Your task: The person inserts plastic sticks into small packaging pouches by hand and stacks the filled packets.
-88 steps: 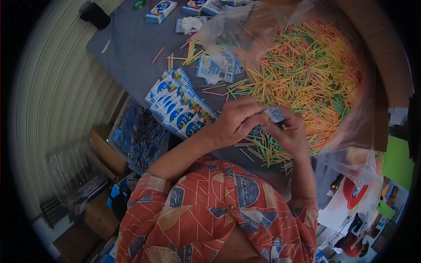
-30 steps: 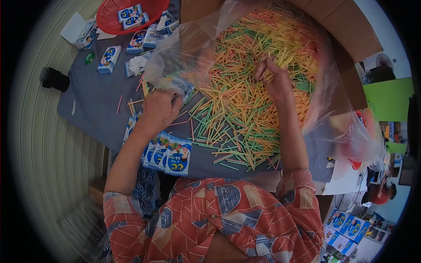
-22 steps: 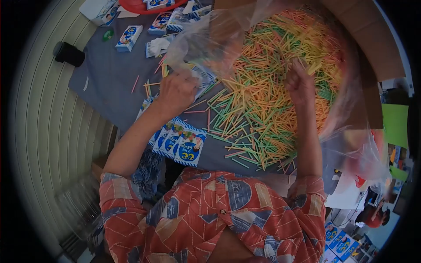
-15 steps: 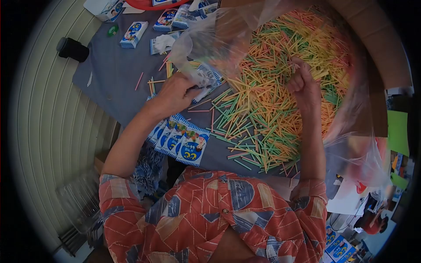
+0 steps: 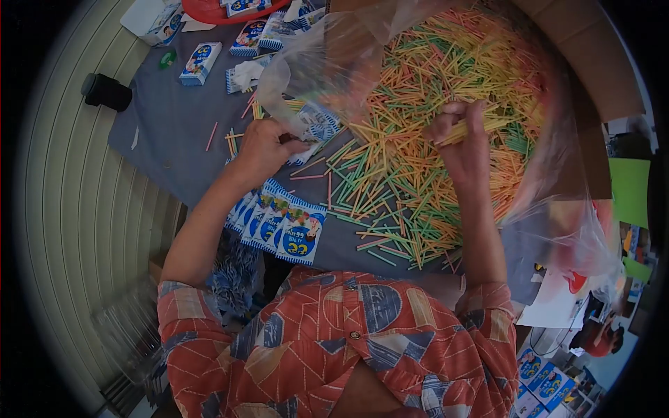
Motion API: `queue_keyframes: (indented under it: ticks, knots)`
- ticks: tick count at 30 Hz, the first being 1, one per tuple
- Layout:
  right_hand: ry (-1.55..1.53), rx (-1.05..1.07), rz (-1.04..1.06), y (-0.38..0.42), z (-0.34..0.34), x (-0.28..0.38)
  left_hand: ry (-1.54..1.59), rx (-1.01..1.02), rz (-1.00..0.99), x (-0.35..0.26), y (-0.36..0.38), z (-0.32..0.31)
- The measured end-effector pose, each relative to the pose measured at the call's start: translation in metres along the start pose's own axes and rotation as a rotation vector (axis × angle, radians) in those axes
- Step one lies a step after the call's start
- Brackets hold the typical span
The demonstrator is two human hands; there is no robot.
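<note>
My left hand is closed on the edge of a small blue-and-white packet, left of the loose sticks. Over a big pile of thin coloured sticks, my right hand grips a small bundle of yellow sticks between thumb and fingers. The pile, mostly orange, yellow and green, spreads from a clear plastic bag onto the grey cloth. Nearer my body, several blue-and-white packets lie overlapped in a fan below my left wrist.
A cardboard box stands behind the bag at the right. Further left on the grey cloth are a small printed box, a green tape roll and a dark cylinder. A red basin sits at the back.
My right hand has come up from the pile with a bundle of yellow sticks in its fingers. My left hand stays at the packet. The whole view has shifted slightly.
</note>
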State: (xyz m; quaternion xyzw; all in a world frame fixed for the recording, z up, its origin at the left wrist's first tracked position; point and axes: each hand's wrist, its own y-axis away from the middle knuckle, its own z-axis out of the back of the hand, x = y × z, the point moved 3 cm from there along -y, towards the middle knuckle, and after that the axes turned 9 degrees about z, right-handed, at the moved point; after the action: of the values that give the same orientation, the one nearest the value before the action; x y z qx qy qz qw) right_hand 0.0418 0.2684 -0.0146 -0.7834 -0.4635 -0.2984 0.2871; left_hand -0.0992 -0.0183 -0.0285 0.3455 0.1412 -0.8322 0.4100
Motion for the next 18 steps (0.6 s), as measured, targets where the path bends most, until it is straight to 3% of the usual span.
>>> queue_keyframes:
  ticks: [2,8,12,15,18]
  knots:
    - [0.099,-0.098,0.050,0.004,-0.012,-0.004,0.068,0.023,-0.040,-0.010,0.002,-0.001]
    - [-0.034,0.115,0.066,0.017,-0.052,-0.003,0.440,0.196,-0.061,-0.084,0.031,-0.022]
    - [0.007,0.260,0.089,0.029,-0.070,-0.001,0.588,0.154,-0.054,-0.100,0.036,-0.044]
    - [0.233,0.159,0.012,0.040,-0.070,-0.001,0.760,0.111,-0.112,-0.104,0.040,-0.054]
    - [0.276,0.231,0.069,0.046,-0.070,0.001,0.745,0.009,-0.249,-0.112,0.045,-0.054]
